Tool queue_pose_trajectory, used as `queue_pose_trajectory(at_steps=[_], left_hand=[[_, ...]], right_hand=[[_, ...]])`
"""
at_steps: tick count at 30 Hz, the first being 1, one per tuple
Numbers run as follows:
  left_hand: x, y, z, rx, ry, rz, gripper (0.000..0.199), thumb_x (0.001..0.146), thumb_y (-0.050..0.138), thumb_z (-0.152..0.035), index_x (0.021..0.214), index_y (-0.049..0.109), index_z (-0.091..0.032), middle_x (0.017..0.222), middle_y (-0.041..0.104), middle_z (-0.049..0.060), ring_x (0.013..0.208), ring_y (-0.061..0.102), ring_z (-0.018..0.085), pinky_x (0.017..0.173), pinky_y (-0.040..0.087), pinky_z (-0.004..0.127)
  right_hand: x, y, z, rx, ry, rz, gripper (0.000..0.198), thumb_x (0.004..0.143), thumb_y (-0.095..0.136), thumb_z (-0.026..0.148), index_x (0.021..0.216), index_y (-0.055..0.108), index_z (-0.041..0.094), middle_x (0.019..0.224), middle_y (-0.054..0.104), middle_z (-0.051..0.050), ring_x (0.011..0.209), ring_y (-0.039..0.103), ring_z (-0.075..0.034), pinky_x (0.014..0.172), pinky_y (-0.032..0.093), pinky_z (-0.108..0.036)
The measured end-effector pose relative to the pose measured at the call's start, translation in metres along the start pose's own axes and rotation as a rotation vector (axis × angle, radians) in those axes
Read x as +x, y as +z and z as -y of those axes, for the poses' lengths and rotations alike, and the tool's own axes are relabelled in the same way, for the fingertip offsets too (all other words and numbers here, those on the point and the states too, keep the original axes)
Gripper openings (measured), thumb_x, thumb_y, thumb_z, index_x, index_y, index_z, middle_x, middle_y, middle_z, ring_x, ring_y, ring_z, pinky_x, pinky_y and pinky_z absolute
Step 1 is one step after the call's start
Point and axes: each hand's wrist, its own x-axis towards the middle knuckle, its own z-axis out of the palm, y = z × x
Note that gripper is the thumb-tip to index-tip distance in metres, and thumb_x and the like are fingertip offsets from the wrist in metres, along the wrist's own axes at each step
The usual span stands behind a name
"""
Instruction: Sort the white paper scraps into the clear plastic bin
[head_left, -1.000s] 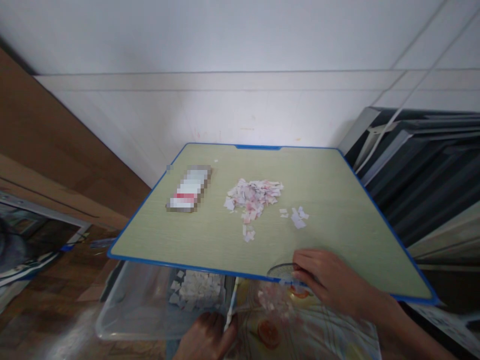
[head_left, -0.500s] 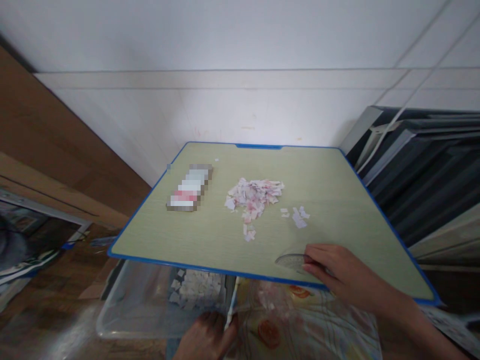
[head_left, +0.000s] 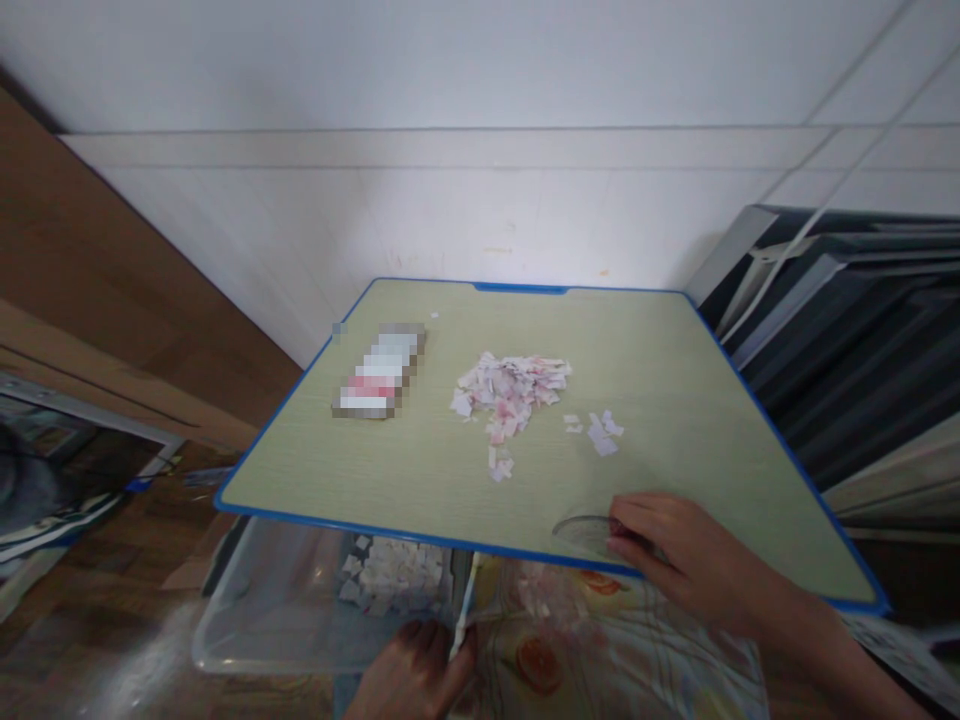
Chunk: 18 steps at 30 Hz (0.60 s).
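Note:
My right hand (head_left: pixel 671 545) is closed on a clear, half-round plastic piece like a protractor (head_left: pixel 581 528), held low over the tabletop's front edge. Something dark red shows between its fingertips. On the green tabletop (head_left: pixel 675 400) is a heap of torn white and pink paper scraps (head_left: pixel 514 385). A few loose scraps (head_left: pixel 602 432) lie to its right, nearer my right hand. Below the front edge, my left hand (head_left: pixel 416 670) is closed, with a slim white strip (head_left: pixel 465 600) between thumb and fingers. The strip's lower end is hidden.
A blurred-out flat rectangular object (head_left: pixel 381 372) lies on the table's left side. Under the front edge, a clear plastic bin (head_left: pixel 262 600) holds paper scraps (head_left: pixel 397 575); fruit-patterned cloth (head_left: pixel 600 660) lies beside it. Dark panels (head_left: pixel 862 330) lean at right. A white wall (head_left: pixel 487 210) stands behind.
My right hand has shifted slightly down toward the front edge with the clear piece, which looks tilted differently. My left hand keeps its place. The scrap heap looks unchanged.

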Motion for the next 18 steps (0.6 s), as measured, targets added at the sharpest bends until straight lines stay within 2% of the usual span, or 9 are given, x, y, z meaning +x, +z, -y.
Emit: queue_pose_trajectory(at_steps=[5, 11, 18], left_hand=[[0.001, -0.002, -0.001, 0.009, -0.009, 0.004, 0.048, 0.05, 0.058, -0.006, 0.096, 0.044, -0.014, 0.056, 0.057, -0.003, 0.043, 0.053, 0.015, 0.038, 0.044, 0.025], [0.001, 0.0, -0.002, -0.004, -0.001, 0.018, 0.048, 0.051, 0.059, -0.006, 0.096, 0.044, -0.014, 0.057, 0.058, -0.002, 0.044, 0.054, 0.016, 0.039, 0.046, 0.026], [0.0, 0.0, -0.001, 0.006, 0.009, -0.001, 0.048, 0.051, 0.06, -0.008, 0.095, 0.045, -0.013, 0.055, 0.057, -0.003, 0.043, 0.053, 0.015, 0.038, 0.044, 0.025]], right_hand=[[0.013, 0.002, 0.002, -0.002, 0.043, -0.03, 0.023, 0.088, 0.036, 0.026, 0.069, 0.047, 0.017, 0.071, 0.056, -0.004, 0.067, 0.051, -0.015, 0.062, 0.036, -0.027], [0.017, 0.003, 0.008, -0.011, -0.073, 0.07, 0.021, 0.088, 0.036, 0.023, 0.071, 0.047, 0.018, 0.074, 0.057, -0.002, 0.067, 0.051, -0.014, 0.061, 0.035, -0.025], [0.011, 0.001, 0.008, -0.009, -0.143, 0.069, 0.02, 0.087, 0.038, 0.022, 0.071, 0.047, 0.017, 0.074, 0.056, -0.002, 0.069, 0.05, -0.014, 0.063, 0.034, -0.026]])
